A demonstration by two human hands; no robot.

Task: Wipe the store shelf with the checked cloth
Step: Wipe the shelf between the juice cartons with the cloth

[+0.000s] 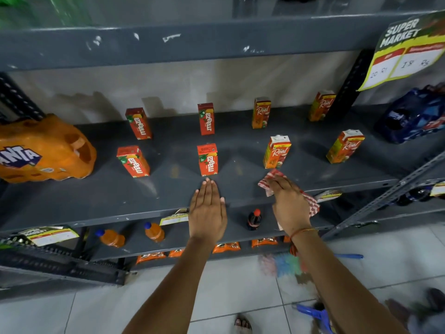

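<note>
— Fingers (209, 189) of my left hand (207, 213) lie straight and pressed together, flat on the front edge of the grey shelf (96, 201), gripping nothing.

— And your right hand?

— My right hand (290, 206) presses down, fingers spread and slightly curled, on the red-and-white checked cloth (269, 182). It is bunched under my palm at the shelf's front lip, one corner poking out ahead, another hanging off the edge by my wrist.

— What stands beyond them?

— Just past my left fingertips stands a Maaza carton (207, 160). A Real juice carton (277, 151) stands just behind the cloth. More cartons stand further back in two rows, well apart. Far left lies an orange Fanta pack (43, 150); far right, a dark blue pack (414, 116).
</note>
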